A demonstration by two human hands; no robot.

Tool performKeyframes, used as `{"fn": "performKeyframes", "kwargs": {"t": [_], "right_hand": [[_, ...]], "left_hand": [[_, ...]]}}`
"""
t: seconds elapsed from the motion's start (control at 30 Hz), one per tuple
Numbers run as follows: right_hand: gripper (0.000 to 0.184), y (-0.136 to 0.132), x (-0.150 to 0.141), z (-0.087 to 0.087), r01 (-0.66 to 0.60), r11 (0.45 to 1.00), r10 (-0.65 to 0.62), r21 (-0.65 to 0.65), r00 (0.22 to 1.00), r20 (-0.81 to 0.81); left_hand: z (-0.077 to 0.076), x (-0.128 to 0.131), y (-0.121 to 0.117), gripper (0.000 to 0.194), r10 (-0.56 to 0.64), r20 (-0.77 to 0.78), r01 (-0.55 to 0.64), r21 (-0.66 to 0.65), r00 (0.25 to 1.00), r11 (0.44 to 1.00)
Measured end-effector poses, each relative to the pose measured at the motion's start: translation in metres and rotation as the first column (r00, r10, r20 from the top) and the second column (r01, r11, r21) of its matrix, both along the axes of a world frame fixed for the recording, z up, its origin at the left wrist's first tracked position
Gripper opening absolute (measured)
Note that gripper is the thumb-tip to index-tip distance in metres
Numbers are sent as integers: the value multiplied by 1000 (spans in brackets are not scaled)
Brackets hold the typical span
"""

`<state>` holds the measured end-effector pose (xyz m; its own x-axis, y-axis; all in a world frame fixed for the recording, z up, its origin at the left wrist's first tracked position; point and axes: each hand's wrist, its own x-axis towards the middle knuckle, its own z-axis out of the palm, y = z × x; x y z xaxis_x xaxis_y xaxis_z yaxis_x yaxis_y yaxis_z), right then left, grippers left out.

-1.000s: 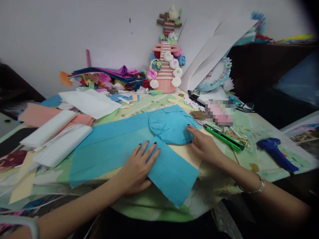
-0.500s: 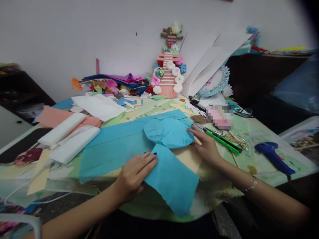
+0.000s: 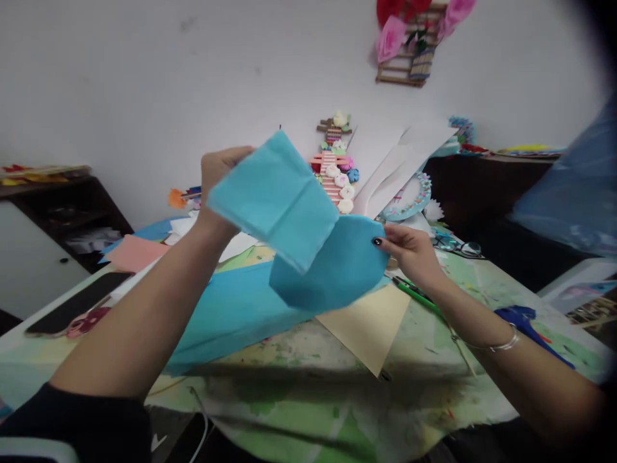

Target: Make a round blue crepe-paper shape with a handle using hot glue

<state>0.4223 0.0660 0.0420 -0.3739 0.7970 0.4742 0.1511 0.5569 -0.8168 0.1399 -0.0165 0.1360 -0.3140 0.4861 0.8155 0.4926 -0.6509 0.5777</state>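
Pinching its right edge, the right hand [image 3: 412, 257] holds the rounded blue paper [image 3: 337, 273] lengthwise leftward mid-frame, while the higher left hand [image 3: 220, 175] hides its fingers behind the square blue paper [image 3: 282, 200], grip unseen.

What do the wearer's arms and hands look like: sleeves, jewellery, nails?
Left hand and right hand: no gloves. Left arm: black sleeve, bare forearm. Right wrist: silver-coloured bangle. Right thumbnail: dark polish. Left nails hidden.
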Motion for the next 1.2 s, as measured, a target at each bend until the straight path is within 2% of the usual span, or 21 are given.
{"fn": "performKeyframes", "kwargs": {"t": [0.07, 0.13, 0.2, 0.23, 0.3, 0.33, 0.43, 0.5, 0.6, 0.67, 0.73, 0.83, 0.93, 1.07, 1.2], "right_hand": [[35, -8, 2, 15, -101, 978, 99, -185, 995, -19], [38, -14, 6, 15, -173, 925, 185, -339, 983, 4], [39, -15, 13, 0, -203, 883, 258, -423, 963, 78], [39, -15, 18, -12, -199, 876, 286, -439, 948, 141], [40, -13, 27, -39, -166, 881, 318, -443, 902, 294], [40, -12, 31, -52, -141, 888, 316, -437, 878, 359], [40, -7, 38, -78, -75, 913, 273, -400, 843, 464], [43, -2, 34, -84, -32, 936, 212, -349, 845, 490], [62, 7, 14, -85, 6, 960, 141, -281, 854, 501], [81, 15, -5, -86, 63, 952, 105, -300, 852, 513], [90, 27, -23, -88, 163, 927, 47, -337, 843, 536], [83, 50, -40, -92, 302, 899, -68, -317, 812, 580], [68, 73, -45, -92, 375, 884, -129, -280, 770, 624], [50, 88, -42, -84, 341, 871, -28, -355, 755, 656], [40, 89, -41, -76, 239, 864, 110, -442, 769, 630]], "left_hand": [[7, -6, 16, 9, -75, 40, 77, -68, 996, 995], [-3, -9, 28, 23, -191, 146, 223, -254, 971, 941], [-31, -10, 37, 42, -245, 279, 353, -457, 928, 817], [-50, -9, 39, 48, -231, 318, 375, -532, 919, 759], [-93, -8, 43, 60, -207, 418, 450, -652, 885, 610], [-113, -7, 45, 61, -202, 441, 473, -679, 874, 562], [-163, -8, 52, 57, -184, 494, 519, -720, 850, 461], [-181, -9, 58, 55, -171, 527, 544, -720, 832, 431], [-191, -10, 66, 54, -153, 566, 573, -706, 810, 416], [-193, -10, 69, 55, -140, 583, 582, -698, 800, 418], [-195, -10, 69, 56, -132, 596, 588, -688, 792, 425], [-197, -11, 67, 55, -147, 623, 617, -659, 768, 429], [-199, -14, 67, 52, -167, 663, 659, -616, 730, 432], [-199, -13, 66, 50, -203, 711, 710, -547, 674, 443], [-194, -7, 63, 43, -237, 797, 784, -408, 556, 468]]}}
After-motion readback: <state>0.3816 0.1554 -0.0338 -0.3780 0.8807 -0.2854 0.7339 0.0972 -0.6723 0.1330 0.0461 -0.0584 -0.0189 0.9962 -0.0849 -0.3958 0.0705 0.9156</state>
